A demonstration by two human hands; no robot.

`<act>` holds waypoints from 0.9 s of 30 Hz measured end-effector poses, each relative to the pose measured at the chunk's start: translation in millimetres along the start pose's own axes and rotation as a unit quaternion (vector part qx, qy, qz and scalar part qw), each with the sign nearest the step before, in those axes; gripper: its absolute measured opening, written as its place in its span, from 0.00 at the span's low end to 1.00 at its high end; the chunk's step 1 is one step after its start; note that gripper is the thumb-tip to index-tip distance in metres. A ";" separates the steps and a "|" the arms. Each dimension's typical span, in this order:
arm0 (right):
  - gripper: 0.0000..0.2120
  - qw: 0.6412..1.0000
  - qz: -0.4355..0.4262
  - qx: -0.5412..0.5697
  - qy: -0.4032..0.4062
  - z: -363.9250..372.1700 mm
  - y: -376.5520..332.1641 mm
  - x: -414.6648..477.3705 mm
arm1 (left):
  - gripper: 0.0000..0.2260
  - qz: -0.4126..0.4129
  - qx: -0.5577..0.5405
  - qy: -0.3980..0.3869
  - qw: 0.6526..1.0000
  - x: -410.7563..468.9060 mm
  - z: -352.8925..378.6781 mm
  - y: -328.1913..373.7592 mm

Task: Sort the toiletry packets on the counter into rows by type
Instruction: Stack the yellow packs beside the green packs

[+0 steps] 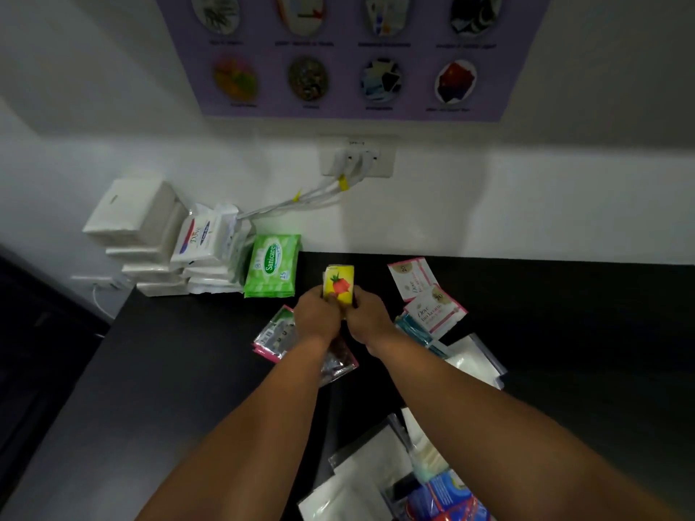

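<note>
Both hands hold a small stack of yellow packets with a red strawberry print (pixel 338 280) upright over the black counter (pixel 195 355). My left hand (pixel 315 317) grips its left side and my right hand (pixel 367 317) its right side. A green Sanicare wipes pack (pixel 271 265) leans just left of them. Two pink-and-white Dove sachets (pixel 411 279) (pixel 434 312) lie to the right, with teal sachets (pixel 411 330) below them. Silvery pink-edged sachets (pixel 271 334) lie under my left wrist, partly hidden.
White tissue packs and Dove soap boxes (pixel 165 242) are stacked at the counter's back left. Clear plastic bags (pixel 475 361) lie at the right, more bags and a blue packet (pixel 443 494) near the front. A wall outlet with cables (pixel 357 157) sits behind.
</note>
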State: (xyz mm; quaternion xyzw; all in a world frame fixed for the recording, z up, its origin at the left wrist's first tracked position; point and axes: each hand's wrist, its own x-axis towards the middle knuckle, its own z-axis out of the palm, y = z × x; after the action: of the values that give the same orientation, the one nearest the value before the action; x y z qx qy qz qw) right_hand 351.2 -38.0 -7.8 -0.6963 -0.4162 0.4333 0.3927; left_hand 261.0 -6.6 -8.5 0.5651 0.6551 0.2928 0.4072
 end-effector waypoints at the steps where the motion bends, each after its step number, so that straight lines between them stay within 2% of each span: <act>1: 0.10 1.000 -0.004 -0.001 0.000 0.8 0.5 2.1 | 0.09 0.000 -0.001 -0.001 1.000 1.6 -0.3 -0.7; 6: 0.12 0.998 -0.035 -0.046 -0.013 -1.9 5.4 4.6 | 0.11 0.008 -0.038 -0.002 0.999 4.2 -5.3 -8.1; 11: 0.29 0.988 -0.071 -0.133 -0.031 -5.7 17.5 -2.2 | 0.10 0.020 -0.043 -0.030 0.998 1.2 -10.9 -22.4; 14: 0.27 0.991 -0.045 -0.117 -0.037 0.6 19.2 -2.2 | 0.09 0.009 -0.077 -0.061 0.995 -3.3 -12.5 -21.3; 16: 0.16 0.998 -0.026 -0.064 -0.013 7.3 18.4 0.7 | 0.09 0.008 -0.088 -0.064 0.994 -2.7 -14.5 -19.5; 17: 0.14 0.997 -0.035 -0.074 0.011 10.0 18.4 3.3 | 0.09 0.008 -0.091 -0.066 0.994 -1.5 -15.9 -18.6; 20: 0.19 0.993 -0.063 -0.096 0.032 13.5 19.9 12.5 | 0.07 0.020 -0.076 -0.077 0.994 3.2 -20.1 -17.6; 22: 0.24 0.979 -0.107 -0.168 0.042 15.6 21.5 20.8 | 0.06 0.035 -0.058 -0.074 0.995 4.1 -24.1 -18.5; 27: 0.32 0.956 -0.151 -0.241 0.069 27.1 17.7 39.7 | 0.05 0.052 -0.034 -0.021 0.998 -4.0 -38.5 -32.1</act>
State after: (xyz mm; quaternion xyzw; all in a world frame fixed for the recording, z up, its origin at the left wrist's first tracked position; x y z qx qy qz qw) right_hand 341.3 -2.5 -43.4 -0.7276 -0.5805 0.2071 0.3011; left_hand 211.6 -13.7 -15.7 0.5901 0.6057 0.3235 0.4246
